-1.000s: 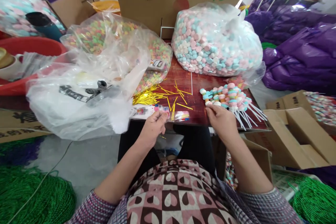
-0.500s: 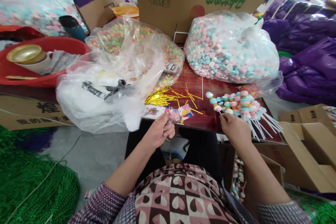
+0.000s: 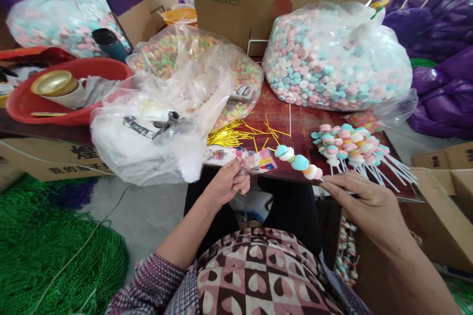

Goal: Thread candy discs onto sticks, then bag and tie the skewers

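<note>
My right hand (image 3: 364, 204) pinches the stick of a candy skewer (image 3: 297, 161) strung with blue, white and pink sweets, its tip aimed left. My left hand (image 3: 227, 183) grips a small clear printed wrapper bag (image 3: 260, 161) at the front edge of the red-brown table (image 3: 283, 123). The skewer's tip is just right of the bag's mouth. A pile of finished candy skewers (image 3: 349, 145) lies on the table to the right. Gold twist ties (image 3: 232, 135) are scattered behind the bag.
A big bag of pastel candies (image 3: 334, 61) and a bag of multicoloured candies (image 3: 207, 66) stand at the back. A crumpled clear plastic bag (image 3: 155, 130) hangs at left, beside a red basin (image 3: 70, 91). Cardboard boxes (image 3: 441, 206) sit right, green netting (image 3: 55, 251) on the floor.
My right hand has lifted one skewer off the pile and brought it left toward the wrapper bag. My left hand has kept hold of the bag.
</note>
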A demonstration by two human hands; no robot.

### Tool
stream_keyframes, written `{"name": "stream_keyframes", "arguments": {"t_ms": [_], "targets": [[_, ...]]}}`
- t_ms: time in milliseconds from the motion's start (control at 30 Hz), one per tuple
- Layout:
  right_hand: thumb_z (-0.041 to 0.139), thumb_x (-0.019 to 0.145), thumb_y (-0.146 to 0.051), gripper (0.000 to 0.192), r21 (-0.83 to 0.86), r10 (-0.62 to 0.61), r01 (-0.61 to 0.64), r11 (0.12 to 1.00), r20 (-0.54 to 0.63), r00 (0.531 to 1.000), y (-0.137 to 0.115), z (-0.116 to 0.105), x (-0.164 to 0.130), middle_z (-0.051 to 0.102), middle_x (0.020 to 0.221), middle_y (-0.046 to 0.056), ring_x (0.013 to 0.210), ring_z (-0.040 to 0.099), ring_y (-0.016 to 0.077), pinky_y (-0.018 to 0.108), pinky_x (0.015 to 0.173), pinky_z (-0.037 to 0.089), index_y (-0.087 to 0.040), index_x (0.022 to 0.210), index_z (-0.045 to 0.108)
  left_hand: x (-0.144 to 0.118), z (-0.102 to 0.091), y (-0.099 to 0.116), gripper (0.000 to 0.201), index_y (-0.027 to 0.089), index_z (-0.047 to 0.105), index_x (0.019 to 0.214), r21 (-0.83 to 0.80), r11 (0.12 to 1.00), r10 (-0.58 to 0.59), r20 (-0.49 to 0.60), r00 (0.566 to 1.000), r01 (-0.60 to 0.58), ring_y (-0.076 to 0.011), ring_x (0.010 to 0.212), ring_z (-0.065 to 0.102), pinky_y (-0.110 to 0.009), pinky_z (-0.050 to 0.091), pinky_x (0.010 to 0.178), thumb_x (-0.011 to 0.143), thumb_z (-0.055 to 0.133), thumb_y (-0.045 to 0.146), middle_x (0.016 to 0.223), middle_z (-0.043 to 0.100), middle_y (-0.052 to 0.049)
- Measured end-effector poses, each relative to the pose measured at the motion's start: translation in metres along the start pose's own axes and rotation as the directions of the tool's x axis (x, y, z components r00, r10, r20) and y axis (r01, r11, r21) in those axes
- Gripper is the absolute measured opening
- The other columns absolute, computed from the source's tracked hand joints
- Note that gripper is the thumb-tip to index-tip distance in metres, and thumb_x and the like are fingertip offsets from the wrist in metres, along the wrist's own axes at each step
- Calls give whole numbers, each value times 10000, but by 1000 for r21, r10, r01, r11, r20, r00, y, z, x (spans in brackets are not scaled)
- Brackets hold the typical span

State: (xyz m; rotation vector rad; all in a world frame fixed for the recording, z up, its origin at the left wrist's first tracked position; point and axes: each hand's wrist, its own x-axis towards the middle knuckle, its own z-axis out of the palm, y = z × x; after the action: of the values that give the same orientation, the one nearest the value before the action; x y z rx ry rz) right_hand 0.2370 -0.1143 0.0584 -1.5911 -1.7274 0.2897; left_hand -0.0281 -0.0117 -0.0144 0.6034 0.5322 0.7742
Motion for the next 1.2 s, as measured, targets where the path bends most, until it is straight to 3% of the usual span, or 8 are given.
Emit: {"name": "stream_keyframes", "arguments": {"t_ms": [367, 700, 1033, 1200], "targets": [[630, 922, -281, 166, -203, -191, 195, 960, 44, 981, 3, -22, -4, 745, 780, 44, 692, 683, 161, 284, 671, 553, -197, 882, 767, 1, -8, 1, 498, 176, 473, 723, 60, 997, -52, 78, 996, 47, -27, 341, 246, -190, 404, 415, 720, 789, 561, 431, 262, 132], [622, 906, -313, 184, -142, -60, 65, 988, 34, 998, 4, -22, -8, 742, 796, 51, 702, 687, 180, 305, 673, 561, -238, 850, 781, 0, -15, -2, 439, 132, 624, 813, 130, 986, -125, 138, 983, 107, -30, 331, 238, -192, 405, 397, 797, 719, 560, 432, 257, 121], [646, 878, -310, 161, -112, 33, -35, 993, -22, 999, -2, -21, -10, 715, 780, 54, 696, 663, 179, 301, 662, 543, -231, 847, 783, -3, -13, 3, 469, 129, 656, 795, 329, 928, -211, 78, 974, 175, -23, 372, 205, -183, 368, 403, 765, 727, 592, 443, 262, 112], [614, 902, -396, 240, -111, 109, -101, 989, 73, 991, -4, -14, -13, 756, 794, 55, 697, 695, 187, 296, 680, 558, -228, 838, 773, -4, -11, 7, 493, 122, 713, 922, 428, 891, -198, 70, 978, 150, -34, 392, 215, -183, 369, 412, 795, 689, 598, 470, 243, 110]]}}
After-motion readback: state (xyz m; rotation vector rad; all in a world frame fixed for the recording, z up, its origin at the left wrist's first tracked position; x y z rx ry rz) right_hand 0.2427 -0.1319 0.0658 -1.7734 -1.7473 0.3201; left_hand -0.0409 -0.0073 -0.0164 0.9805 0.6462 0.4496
